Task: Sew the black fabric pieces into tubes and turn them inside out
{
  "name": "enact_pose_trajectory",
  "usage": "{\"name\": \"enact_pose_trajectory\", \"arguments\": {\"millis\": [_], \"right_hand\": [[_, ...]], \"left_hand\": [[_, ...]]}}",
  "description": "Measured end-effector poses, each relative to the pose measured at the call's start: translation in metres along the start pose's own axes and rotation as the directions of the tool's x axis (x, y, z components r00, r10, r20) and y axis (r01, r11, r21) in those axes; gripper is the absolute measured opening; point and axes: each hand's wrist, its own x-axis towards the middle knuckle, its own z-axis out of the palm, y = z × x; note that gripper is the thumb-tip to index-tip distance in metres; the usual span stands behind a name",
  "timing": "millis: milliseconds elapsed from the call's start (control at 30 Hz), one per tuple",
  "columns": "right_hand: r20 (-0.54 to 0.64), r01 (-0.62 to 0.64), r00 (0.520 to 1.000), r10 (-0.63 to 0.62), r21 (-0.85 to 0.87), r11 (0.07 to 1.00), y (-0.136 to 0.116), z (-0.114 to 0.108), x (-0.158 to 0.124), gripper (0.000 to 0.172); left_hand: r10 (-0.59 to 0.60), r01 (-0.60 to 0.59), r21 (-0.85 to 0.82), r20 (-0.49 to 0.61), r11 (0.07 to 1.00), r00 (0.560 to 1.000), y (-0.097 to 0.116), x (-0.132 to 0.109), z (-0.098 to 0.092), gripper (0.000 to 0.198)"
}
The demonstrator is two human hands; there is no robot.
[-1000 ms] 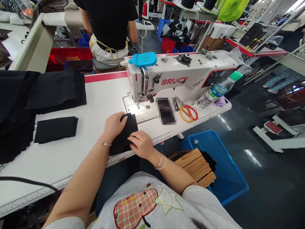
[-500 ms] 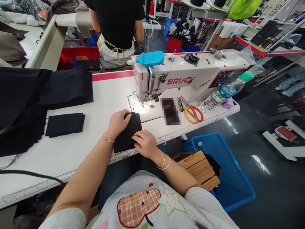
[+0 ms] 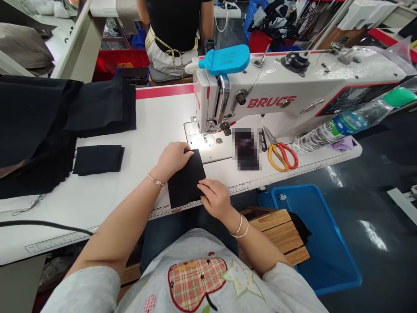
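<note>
A flat rectangle of black fabric [image 3: 185, 182] lies at the table's front edge, just before the needle plate of a white sewing machine [image 3: 273, 95]. My left hand [image 3: 176, 160] pinches its upper corner near the plate. At its right edge my right hand [image 3: 215, 198] grips the cloth between thumb and fingers. The machine's lamp lights the needle plate [image 3: 203, 141]. Left of my hands lies a small folded stack of black fabric [image 3: 98, 159], with larger black cloth pieces [image 3: 35, 130] beyond it.
Scissors [image 3: 282, 156] with yellow and red handles and a tilted water bottle [image 3: 345, 124] lie right of a pixelated dark item [image 3: 246, 150]. A blue bin [image 3: 325, 243] and a slatted wooden seat [image 3: 276, 230] are below. Another person [image 3: 176, 39] sits behind the machine.
The view has shifted, so the machine appears larger and the table's things sit further right. Both hands keep hold of the black fabric, which lies in nearly the same place on the table.
</note>
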Motion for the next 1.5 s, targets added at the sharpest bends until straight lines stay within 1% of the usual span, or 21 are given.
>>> {"name": "enact_pose_trajectory", "arguments": {"millis": [133,267,367,500,667,1000,1333,1500], "right_hand": [[0.007,-0.003,1.000,0.003,-0.002,1.000,0.0033,-0.0029,0.0021,0.028],[0.034,0.003,0.999,-0.004,0.018,1.000,0.0041,-0.0043,0.0039,0.029],[0.041,0.020,0.999,-0.022,0.040,0.999,0.0043,-0.0049,0.0040,0.029],[0.088,0.057,0.994,-0.063,0.065,0.996,0.0052,-0.0061,0.0030,0.028],[0.103,0.063,0.992,-0.070,0.066,0.996,0.0050,-0.0072,0.0031,0.029],[0.083,0.014,0.996,-0.019,0.061,0.998,0.0048,-0.0097,0.0057,0.033],[0.067,0.035,0.997,-0.037,0.019,0.999,0.0054,-0.0082,0.0053,0.029],[0.080,0.040,0.996,-0.040,0.003,0.999,0.0059,-0.0084,0.0052,0.029]], "left_hand": [[-0.037,0.037,-0.003,-0.003,0.999,0.999,0.0043,-0.0001,0.0000,0.017],[-0.044,0.043,-0.033,-0.022,0.999,0.999,0.0018,-0.0015,0.0015,0.017],[-0.050,0.048,-0.066,-0.035,0.997,0.998,0.0010,-0.0031,0.0023,0.019],[-0.067,0.063,-0.095,-0.040,0.993,0.997,0.0043,-0.0051,0.0021,0.025],[-0.082,0.081,-0.040,-0.038,0.996,0.996,0.0060,-0.0060,0.0029,0.023],[-0.110,0.111,0.034,-0.027,0.993,0.994,0.0047,-0.0029,0.0043,0.023],[-0.105,0.108,0.046,-0.059,0.993,0.993,0.0025,-0.0013,0.0075,0.021],[-0.115,0.118,0.051,-0.047,0.992,0.992,0.0019,-0.0014,0.0082,0.022]]}}
